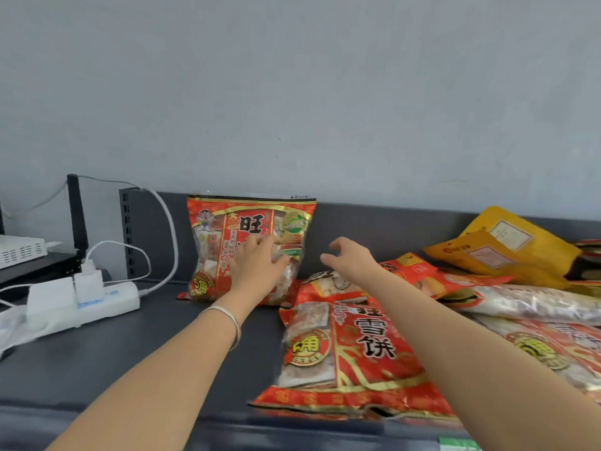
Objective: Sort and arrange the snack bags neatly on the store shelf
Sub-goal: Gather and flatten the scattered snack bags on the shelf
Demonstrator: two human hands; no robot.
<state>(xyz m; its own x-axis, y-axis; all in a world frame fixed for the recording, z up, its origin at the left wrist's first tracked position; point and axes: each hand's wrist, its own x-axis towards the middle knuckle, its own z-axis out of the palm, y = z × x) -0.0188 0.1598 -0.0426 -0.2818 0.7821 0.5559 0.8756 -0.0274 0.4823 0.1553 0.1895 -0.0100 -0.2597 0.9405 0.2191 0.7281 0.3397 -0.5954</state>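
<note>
Shelf: the dark shelf (136, 359) runs under both forearms, and its low back panel (374, 222) stands just beyond the hands.
Unsorted heap: red snack bags (536, 346) lie flat and overlapping to the right of the right hand, some crooked, with a pale clear-fronted bag (533, 302) among them.
Yellow bags: two yellow bags (507, 249) lean slackly, well to the right of the right hand, behind the heap.
Nearest flat bag: one large red bag (357, 353) lies face up between the two forearms, close to the front edge.
Standing bag: a single red bag (227, 229) stands upright against the back panel, directly under the left hand.
Power strip: a white power strip (107, 301) with chargers and cables sits well to the left of the left hand.
Left hand: the left hand (257, 265) presses on the front of the standing bag, fingers a little bent; whether it pinches the foil cannot be told.
Right hand: the right hand (349, 258) hovers just beside that bag, fingers loosely curled and holding nothing.
Bracelet: a thin bracelet (234, 320) circles the left wrist.
Progress: early, by my reading. One bag is set up; the flat heap and the yellow bags are not yet stood up and grouped.
</note>
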